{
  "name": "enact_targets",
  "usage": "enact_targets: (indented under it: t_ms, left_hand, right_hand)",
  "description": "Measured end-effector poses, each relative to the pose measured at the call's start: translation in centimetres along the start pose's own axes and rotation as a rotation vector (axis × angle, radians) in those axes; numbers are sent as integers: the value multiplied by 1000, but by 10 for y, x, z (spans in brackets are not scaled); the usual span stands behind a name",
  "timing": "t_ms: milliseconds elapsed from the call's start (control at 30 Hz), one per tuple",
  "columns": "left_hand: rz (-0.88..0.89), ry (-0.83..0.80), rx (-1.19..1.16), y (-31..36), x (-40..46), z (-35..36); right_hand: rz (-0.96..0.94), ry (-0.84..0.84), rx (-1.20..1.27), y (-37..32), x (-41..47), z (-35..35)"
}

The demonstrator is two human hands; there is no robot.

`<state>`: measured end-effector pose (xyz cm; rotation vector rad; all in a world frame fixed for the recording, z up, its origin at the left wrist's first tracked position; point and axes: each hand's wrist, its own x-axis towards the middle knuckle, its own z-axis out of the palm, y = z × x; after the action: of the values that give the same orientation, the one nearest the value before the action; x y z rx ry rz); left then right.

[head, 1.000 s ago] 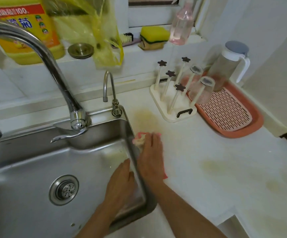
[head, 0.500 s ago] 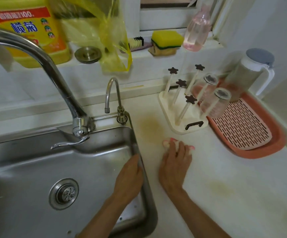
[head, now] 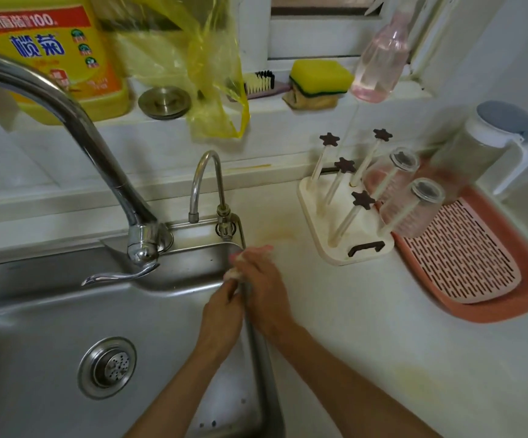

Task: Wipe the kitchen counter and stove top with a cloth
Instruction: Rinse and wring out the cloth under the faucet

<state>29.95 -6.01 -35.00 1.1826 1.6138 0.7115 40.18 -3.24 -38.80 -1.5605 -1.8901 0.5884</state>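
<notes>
Table right of the sink looks only partly wiped, yellowish stains left, no stove in view. Right hand presses the cloth on the sink's right rim; left hand pinches its edge.

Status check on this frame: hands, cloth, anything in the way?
Right hand pressing cloth at sink rim. Left hand touching cloth. Rack nearby on counter, stain ahead.
</notes>
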Motion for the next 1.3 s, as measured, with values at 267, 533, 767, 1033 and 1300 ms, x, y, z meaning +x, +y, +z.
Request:
enact_targets:
  t_ms: [267, 533, 767, 1033, 1300]
  left_hand:
    - [-74, 15, 6, -3, 11, -13]
    - [-128, 94, -37, -8, 17, -27]
    - [-133, 177, -116, 7, 8, -29]
    - [-61, 62, -76, 18, 12, -21]
    - [-49, 40, -55, 21, 42, -6]
  right_hand:
    - [82, 208, -182, 53, 83, -43]
    - [-45, 29, -214, 26, 32, 10]
    - [-173, 8, 148, -15, -27, 12]
    - [255, 234, -164, 31, 26, -19]
    - [-57, -124, 21, 24, 80, -19]
